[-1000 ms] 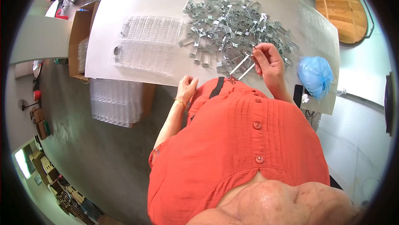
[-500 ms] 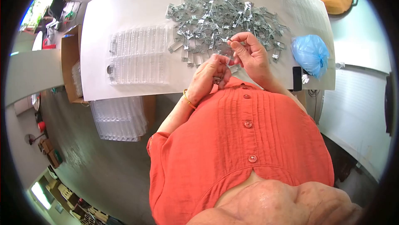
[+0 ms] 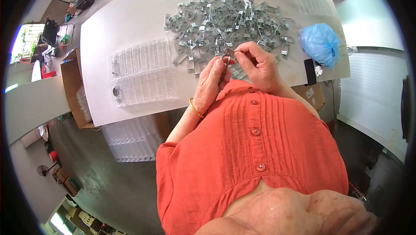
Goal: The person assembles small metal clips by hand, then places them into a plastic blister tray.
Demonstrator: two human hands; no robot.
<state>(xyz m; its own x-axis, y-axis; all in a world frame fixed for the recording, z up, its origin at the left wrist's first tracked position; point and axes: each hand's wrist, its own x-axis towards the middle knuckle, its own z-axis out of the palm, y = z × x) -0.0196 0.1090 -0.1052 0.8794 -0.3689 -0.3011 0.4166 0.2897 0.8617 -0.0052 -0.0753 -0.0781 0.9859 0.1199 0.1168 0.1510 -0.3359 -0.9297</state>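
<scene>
My left hand [image 3: 209, 86] is closed around a small piece with a metal clip [image 3: 227, 55], which sticks up past the fingertips. My right hand [image 3: 261, 69] pinches at the same piece from the other side, thumb against forefinger. Its exact outline is partly hidden by the fingers. Just beyond both hands spreads a pile of clear pieces with shiny metal clips [image 3: 225, 22]. Left of the hands lies a clear plastic tray with ribbed compartments [image 3: 143, 72]; one metal-clipped piece rests at its left end, and a dark round object sits by its lower left edge.
A tied blue plastic bag [image 3: 320, 45] and a black phone [image 3: 310, 72] lie on the right of the white table [image 3: 108, 31]. Stacked clear trays [image 3: 132, 141] stand below its front edge. Cardboard boxes [image 3: 69, 79] are at the left side and under the right.
The view has shifted slightly. My hands have come closer together, with the right fingertips now meeting the piece at the left fingertips.
</scene>
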